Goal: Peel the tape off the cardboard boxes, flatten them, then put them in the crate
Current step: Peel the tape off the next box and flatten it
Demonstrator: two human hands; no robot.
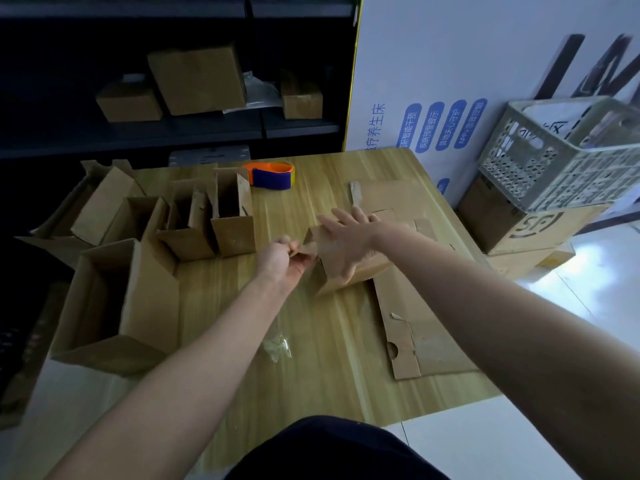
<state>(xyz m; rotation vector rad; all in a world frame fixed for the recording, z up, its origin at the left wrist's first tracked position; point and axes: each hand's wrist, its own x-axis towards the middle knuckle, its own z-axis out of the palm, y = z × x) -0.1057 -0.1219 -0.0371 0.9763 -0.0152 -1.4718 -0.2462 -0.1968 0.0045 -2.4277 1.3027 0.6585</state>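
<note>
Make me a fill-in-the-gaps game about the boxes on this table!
1. The right hand presses flat on a small brown cardboard ____.
2. The orange and blue tape dispenser sits at the table's ____ edge.
3. The pale plastic lattice crate stands on a big cardboard box to the person's ____.
4. The left hand pinches a strip of clear ____.

Missing words: box; far; right; tape

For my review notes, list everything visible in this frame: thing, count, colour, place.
Small box: one, brown, table centre, under the hands.
Open boxes: several, brown, table left.
Flattened cardboard: brown sheets, table right.
Tape dispenser: one, orange and blue, table far edge.
Tape scrap: clear, crumpled, table near side.
Table: one, light wood.
Crate: one, pale grey, on stacked boxes, right.
Shelf boxes: three, brown, dark shelf behind.
Left hand: pinching at the box's edge.
Right hand: flat on the box.
</note>
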